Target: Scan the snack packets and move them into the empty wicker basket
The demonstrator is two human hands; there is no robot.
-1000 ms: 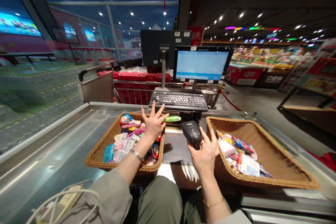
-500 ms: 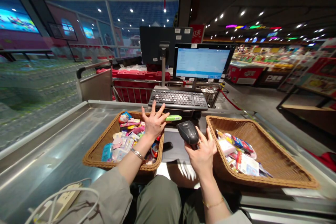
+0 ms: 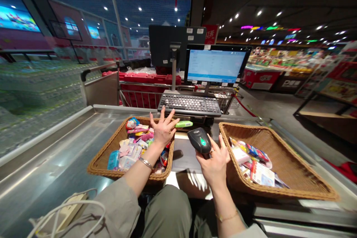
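My left hand (image 3: 163,131), fingers spread, is over the right side of the left wicker basket (image 3: 102,152). Its thumb side grips a slim bright green item with a barcode label (image 3: 184,124), whose kind I cannot make out; its other end is hidden by the hand. My right hand (image 3: 216,160) is closed around a black barcode scanner (image 3: 198,139), with a green light glowing on top and its head facing the green item. Small colourful packets (image 3: 136,148) fill much of the left basket.
At right, another wicker basket (image 3: 295,156) holds several boxes and packets (image 3: 259,167). A keyboard (image 3: 191,104) and a lit monitor (image 3: 214,65) stand ahead, with a shopping cart (image 3: 139,95) behind. A power strip with white cables (image 3: 71,208) lies at the lower left of the metal counter.
A green light now shows on the scanner, where it was dark before. Both hands keep almost the same place and hold.
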